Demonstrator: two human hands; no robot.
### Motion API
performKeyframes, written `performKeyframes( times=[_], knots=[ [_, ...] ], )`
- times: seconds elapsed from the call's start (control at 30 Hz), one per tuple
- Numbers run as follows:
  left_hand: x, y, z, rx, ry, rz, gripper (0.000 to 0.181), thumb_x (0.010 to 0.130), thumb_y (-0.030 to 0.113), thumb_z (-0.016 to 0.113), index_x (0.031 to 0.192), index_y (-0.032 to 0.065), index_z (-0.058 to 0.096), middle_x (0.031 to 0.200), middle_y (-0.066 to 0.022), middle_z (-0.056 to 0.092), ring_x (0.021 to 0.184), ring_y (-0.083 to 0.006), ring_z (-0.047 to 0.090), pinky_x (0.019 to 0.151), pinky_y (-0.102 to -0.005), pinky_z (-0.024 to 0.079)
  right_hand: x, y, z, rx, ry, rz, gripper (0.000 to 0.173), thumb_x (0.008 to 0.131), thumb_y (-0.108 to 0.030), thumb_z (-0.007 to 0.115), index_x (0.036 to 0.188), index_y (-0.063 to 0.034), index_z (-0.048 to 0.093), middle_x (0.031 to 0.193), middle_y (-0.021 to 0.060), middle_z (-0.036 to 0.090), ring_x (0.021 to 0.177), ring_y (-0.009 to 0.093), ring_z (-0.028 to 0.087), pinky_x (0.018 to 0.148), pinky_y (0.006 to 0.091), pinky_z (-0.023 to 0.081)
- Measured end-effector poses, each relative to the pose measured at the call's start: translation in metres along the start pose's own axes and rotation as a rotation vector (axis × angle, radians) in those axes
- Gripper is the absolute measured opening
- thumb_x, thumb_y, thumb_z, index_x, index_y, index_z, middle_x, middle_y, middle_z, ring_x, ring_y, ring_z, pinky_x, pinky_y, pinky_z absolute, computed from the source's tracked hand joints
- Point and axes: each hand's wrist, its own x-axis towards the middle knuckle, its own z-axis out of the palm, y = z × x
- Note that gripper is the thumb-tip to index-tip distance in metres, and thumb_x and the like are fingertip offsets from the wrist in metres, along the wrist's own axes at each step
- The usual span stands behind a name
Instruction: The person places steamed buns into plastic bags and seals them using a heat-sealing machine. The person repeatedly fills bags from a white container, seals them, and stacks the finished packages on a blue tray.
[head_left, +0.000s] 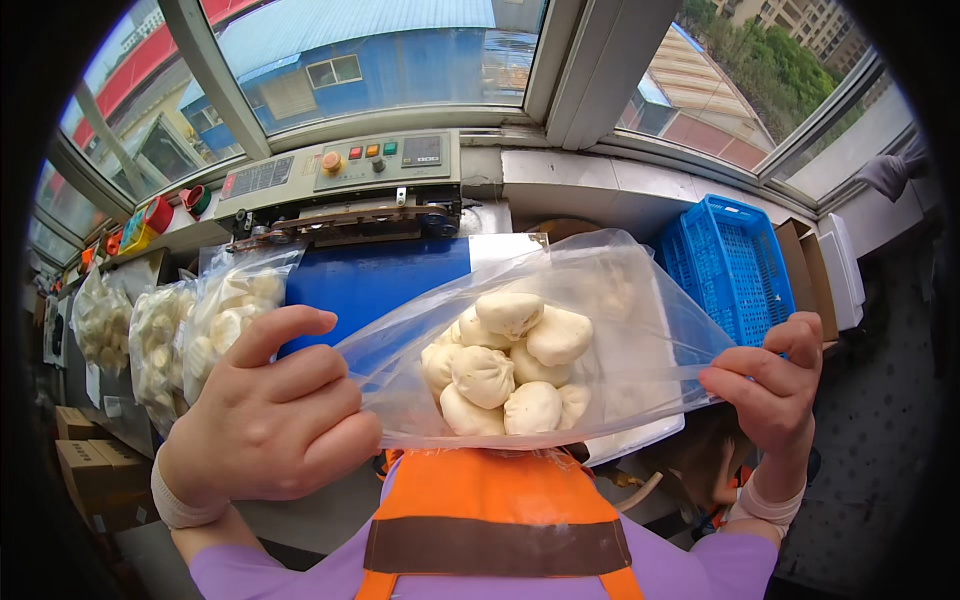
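Observation:
A clear plastic bag (630, 300) is stretched wide between my two hands in front of my orange apron. Several pale stuffed buns (484, 375) are heaped inside it. My left hand (277, 412) pinches the bag's left edge, its fingers curled. On the other side, my right hand (772, 382) grips the right corner between thumb and fingers. The bag's mouth is pulled taut and flat. Beneath and behind the bag lie a blue conveyor belt (375, 270) and a white tray or board (660, 360), partly seen through the plastic.
A band sealing machine (337, 176) stands below the window. Filled bags of buns (232, 307) lie at the left. Blue plastic crates (739, 262) and an open cardboard box (810, 277) are at the right. Cardboard cartons (105, 472) sit low left. Part of another person shows low right.

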Motion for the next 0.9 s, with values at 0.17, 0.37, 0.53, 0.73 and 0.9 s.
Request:
performKeyframes(
  times=[0.17, 0.37, 0.53, 0.73, 0.9],
  knots=[
    [-0.005, -0.005, 0.014, -0.047, -0.038, -0.075, 0.022, 0.065, 0.021, 0.07, 0.064, 0.0127, 0.05, 0.061, 0.0017, 0.044, 0.069, -0.0164, 0.05, 0.094, -0.0402, 0.044, -0.003, -0.014, 0.0, 0.226, -0.103, 0.249, 0.016, 0.059, -0.004, 0.073, 0.07, -0.0088, 0.063, 0.105, 0.007, 0.058, 0.085, 0.023, 0.057, 0.067, 0.0339, 0.046],
    [-0.01, -0.025, 0.025, -0.359, 0.121, 0.007, 0.031, 0.073, 0.03, 0.073, 0.094, 0.0102, 0.061, 0.088, -0.0031, 0.059, 0.087, -0.0212, 0.057, 0.094, -0.0398, 0.044, -0.039, -0.001, 0.042, 0.737, 0.123, 0.459, 0.013, 0.08, 0.008, 0.06, 0.089, -0.0017, 0.06, 0.096, 0.013, 0.061, 0.081, 0.021, 0.061, 0.074, 0.0297, 0.05],
    [-0.038, -0.034, 0.114, -0.958, 0.499, -0.334, 0.074, 0.086, 0.048, 0.064, 0.137, 0.0028, 0.038, 0.137, -0.0172, 0.042, 0.122, -0.0299, 0.05, 0.101, -0.0413, 0.037, -0.058, -0.022, 0.09, 0.827, 0.472, 0.757, 0.011, 0.091, -0.003, 0.051, 0.099, 0.0, 0.057, 0.093, 0.0102, 0.057, 0.083, 0.016, 0.055, 0.078, 0.0277, 0.045],
    [-0.022, 0.007, 0.167, -1.062, 0.561, -0.398, 0.042, 0.096, 0.024, 0.054, 0.127, -0.0039, 0.047, 0.129, -0.0196, 0.05, 0.116, -0.0308, 0.054, 0.096, -0.0403, 0.044, -0.042, -0.035, 0.134, 0.855, 0.707, 0.798, 0.027, 0.099, -0.023, 0.043, 0.098, 0.0007, 0.057, 0.095, 0.0102, 0.055, 0.084, 0.016, 0.053, 0.079, 0.029, 0.042],
    [0.001, 0.015, 0.171, -0.823, 0.67, -0.401, 0.024, 0.093, 0.014, 0.056, 0.111, -0.0018, 0.055, 0.105, -0.0168, 0.065, 0.1, -0.0297, 0.06, 0.087, -0.0371, 0.049, -0.03, -0.037, 0.147, 0.972, 0.799, 0.896, 0.027, 0.101, -0.024, 0.039, 0.092, -0.0029, 0.051, 0.087, 0.009, 0.051, 0.078, 0.017, 0.049, 0.075, 0.03, 0.041]
  ],
)
